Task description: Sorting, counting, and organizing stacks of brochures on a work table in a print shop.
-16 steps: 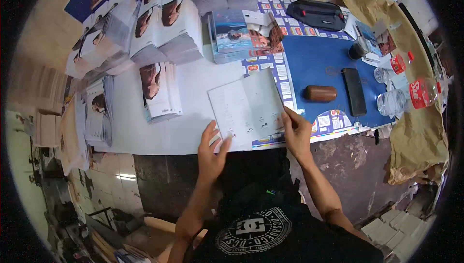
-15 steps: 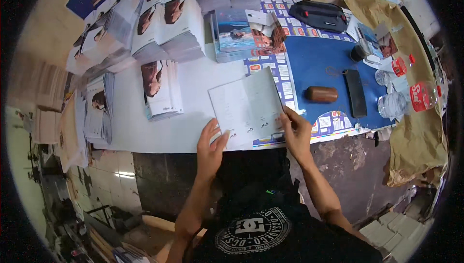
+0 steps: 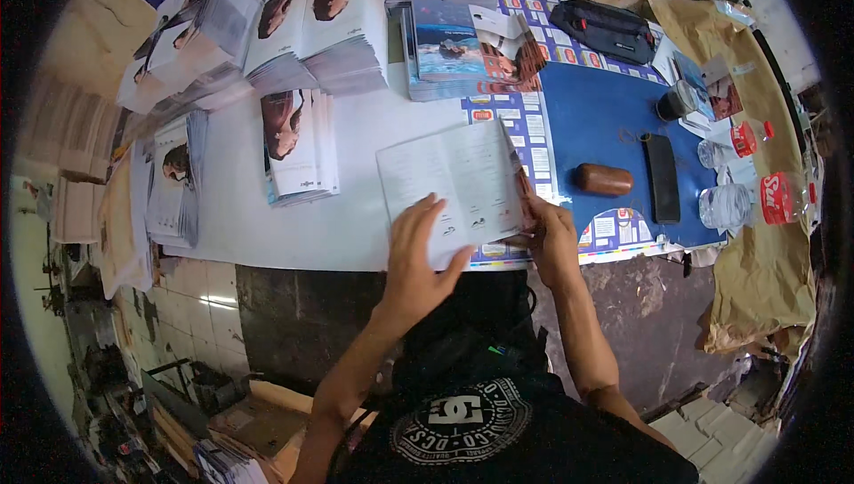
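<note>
In front of me at the table's front edge lies an open white printed leaflet, tilted a little, with a darker picture side showing along its right edge. My right hand pinches that right edge near its lower corner. My left hand is over the leaflet's lower left part, fingers spread and stretched out; whether the fingertips touch the paper I cannot tell. Left of it sits a small pile of folded leaflets with a portrait on the cover. Beyond the open leaflet is a stack of blue picture leaflets.
Tall stacks of portrait leaflets fill the back left, and another pile stands at the left edge. On the blue sheet at right are a brown case, a black case, a cup and bottles. A black pouch lies behind.
My left hand has moved from the leaflet's lower left corner up and right over the page, its fingers spreading. My right hand keeps its hold on the right edge. The view has shifted slightly.
</note>
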`<state>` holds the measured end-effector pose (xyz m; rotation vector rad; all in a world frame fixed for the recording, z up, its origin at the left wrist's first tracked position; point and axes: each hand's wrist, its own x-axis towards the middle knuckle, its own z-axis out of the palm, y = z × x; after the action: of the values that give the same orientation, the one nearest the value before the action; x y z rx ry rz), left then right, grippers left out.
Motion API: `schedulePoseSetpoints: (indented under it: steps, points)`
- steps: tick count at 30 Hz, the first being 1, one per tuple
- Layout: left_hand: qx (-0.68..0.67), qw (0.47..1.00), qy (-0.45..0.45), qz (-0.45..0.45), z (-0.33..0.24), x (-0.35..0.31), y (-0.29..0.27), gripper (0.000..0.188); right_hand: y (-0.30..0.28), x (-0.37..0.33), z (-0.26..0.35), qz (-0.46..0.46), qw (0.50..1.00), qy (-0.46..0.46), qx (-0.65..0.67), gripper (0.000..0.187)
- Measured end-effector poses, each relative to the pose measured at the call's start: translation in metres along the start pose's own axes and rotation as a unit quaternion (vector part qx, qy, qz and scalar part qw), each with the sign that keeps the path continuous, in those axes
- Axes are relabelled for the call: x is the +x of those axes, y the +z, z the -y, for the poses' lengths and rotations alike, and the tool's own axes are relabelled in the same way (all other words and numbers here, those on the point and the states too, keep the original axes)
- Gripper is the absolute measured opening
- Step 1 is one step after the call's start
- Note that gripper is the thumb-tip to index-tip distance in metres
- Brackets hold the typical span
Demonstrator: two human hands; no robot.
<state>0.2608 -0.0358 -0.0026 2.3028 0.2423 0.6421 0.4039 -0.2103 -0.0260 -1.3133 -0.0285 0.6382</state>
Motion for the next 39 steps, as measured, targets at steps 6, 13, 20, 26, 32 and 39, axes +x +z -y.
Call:
schedulePoseSetpoints:
  steps: [6, 13, 20, 26, 32, 39]
  points:
    - [-0.018, 1.000, -0.002, 0.009, -0.021, 0.020, 0.040, 0.062, 0.006, -0.010, -0.006, 0.027, 0.999, 0.025, 0.010, 0.031]
    - [-0.085, 0.980, -0.150, -0.100, -0.011, 0.007, 0.019, 0.023, -0.003, 0.000, -0.002, -0.018, 0.966, -0.139, -0.219, 0.030]
    - [0.000, 0.970, -0.214, -0.114, 0.018, -0.028, -0.008, 0.033, 0.035, -0.019, 0.027, -0.049, 0.730, -0.326, -0.599, 0.080]
    - [0.017, 0.957, -0.287, -0.047, 0.012, -0.022, -0.014, 0.033, 0.096, -0.015, 0.024, 0.119, 0.696, -0.422, -0.569, 0.063]
    - [0.130, 0.975, -0.142, -0.114, 0.037, -0.024, -0.015, 0.035, 0.081, 0.034, -0.042, 0.086, 0.643, -0.390, -0.654, 0.054]
    - [0.216, 0.969, 0.048, 0.113, 0.053, 0.026, -0.005, 0.052, 0.076, 0.037, -0.039, 0.119, 0.629, -0.379, -0.668, 0.057]
